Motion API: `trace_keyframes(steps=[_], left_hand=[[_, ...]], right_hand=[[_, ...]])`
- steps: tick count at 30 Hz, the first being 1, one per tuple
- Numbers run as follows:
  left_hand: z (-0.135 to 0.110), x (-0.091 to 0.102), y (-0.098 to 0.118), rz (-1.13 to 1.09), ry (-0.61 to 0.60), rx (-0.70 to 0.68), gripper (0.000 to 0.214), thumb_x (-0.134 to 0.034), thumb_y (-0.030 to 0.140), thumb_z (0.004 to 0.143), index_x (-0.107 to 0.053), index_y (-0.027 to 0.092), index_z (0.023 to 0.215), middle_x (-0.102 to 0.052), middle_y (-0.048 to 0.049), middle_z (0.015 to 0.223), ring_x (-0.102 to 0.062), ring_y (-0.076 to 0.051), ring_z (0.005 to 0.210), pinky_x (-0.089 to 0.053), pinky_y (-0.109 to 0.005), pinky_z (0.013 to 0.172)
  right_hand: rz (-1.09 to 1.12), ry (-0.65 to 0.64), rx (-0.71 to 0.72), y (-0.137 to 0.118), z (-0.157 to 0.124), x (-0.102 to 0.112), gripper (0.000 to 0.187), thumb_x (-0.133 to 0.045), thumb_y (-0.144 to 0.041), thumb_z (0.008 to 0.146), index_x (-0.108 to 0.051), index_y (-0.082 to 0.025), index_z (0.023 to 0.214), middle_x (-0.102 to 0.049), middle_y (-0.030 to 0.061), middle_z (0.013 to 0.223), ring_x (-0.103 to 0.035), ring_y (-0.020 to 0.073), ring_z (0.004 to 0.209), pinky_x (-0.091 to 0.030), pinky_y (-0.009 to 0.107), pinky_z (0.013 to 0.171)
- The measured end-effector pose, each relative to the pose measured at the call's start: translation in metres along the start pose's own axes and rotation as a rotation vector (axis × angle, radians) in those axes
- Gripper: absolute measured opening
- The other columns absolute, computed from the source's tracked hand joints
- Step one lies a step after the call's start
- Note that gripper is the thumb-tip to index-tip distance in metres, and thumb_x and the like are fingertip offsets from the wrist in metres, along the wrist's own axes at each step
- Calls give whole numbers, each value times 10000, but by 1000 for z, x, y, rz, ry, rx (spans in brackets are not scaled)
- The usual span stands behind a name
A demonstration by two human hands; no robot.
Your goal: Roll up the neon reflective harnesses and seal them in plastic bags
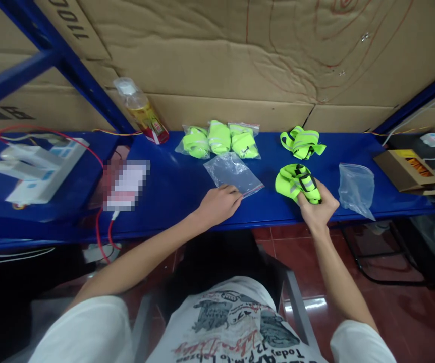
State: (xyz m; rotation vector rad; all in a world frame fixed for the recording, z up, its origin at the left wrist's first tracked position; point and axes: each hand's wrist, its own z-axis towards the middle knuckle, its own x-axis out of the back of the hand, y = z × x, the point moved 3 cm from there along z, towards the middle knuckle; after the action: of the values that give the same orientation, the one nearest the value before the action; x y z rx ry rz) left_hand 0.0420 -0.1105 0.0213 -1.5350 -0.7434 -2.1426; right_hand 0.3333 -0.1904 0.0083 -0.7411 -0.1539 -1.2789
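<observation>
Your right hand [318,204] has its grip closed around a folded neon-yellow strap bundle [295,182], thumb over the top and fingers curled beneath its near end; the bundle sits low over the front edge of the blue tabletop [172,186], whether touching it you cannot tell; its long axis runs roughly from 9 o'clock to 3 o'clock, the 3 o'clock end buried in your palm, the free end pointing toward 9 o'clock, a black buckle strip lying across the top. Your left hand [219,204] has its grip pinched on the near edge of a flat clear bag [230,171], fingertips pressed together at the bag's 6 o'clock side; the bag lies flat, long axis about 10 o'clock to 4 o'clock, its red-lined zip end nearest you.

Counted outward: two loose strap bundles, the one you hold and a second loose bundle [303,142] at 12 o'clock of it, apart; three bagged bundles [219,138] in a touching row at 12 o'clock of the flat bag; two empty clear bags, the flat one and a crumpled clear bag [356,189] just at 3 o'clock of your right hand.

Farther out: one bottle [142,108] at 10 o'clock against the cardboard; one open cardboard box [406,170] at far 3 o'clock; white power strips [39,169] at far 9 o'clock.
</observation>
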Motion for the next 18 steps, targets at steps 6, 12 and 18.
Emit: trace_keyframes(steps=[6,12,18], left_hand=[[1,2,8,-105,14,67,333,-495,133,1026,-750,224,1218,-820,-59,1016,-770,-221,952,-569,-291,750],[11,3,-2,-325,14,75,327,-546,102,976,-833,241,1045,-821,-30,1091,-765,-180,860,-566,-287,764],[12,-1,-2,-273,28,69,188,-721,226,949,-818,199,1109,-787,-76,1102,-754,-246,1032,-590,-331,857]], right_hand=[[-13,-47,42,-39,-9,-8,338,-681,-290,911,-790,-208,1221,-793,130,1258,-779,304,1145,-631,429,996],[330,-36,-312,-34,-18,-20,305,-771,-347,807,-798,-134,1024,-789,76,888,-741,247,786,-610,355,699],[369,-128,-228,-46,-23,-11,274,-763,-298,782,-798,-152,1010,-799,74,916,-749,249,804,-611,354,702]])
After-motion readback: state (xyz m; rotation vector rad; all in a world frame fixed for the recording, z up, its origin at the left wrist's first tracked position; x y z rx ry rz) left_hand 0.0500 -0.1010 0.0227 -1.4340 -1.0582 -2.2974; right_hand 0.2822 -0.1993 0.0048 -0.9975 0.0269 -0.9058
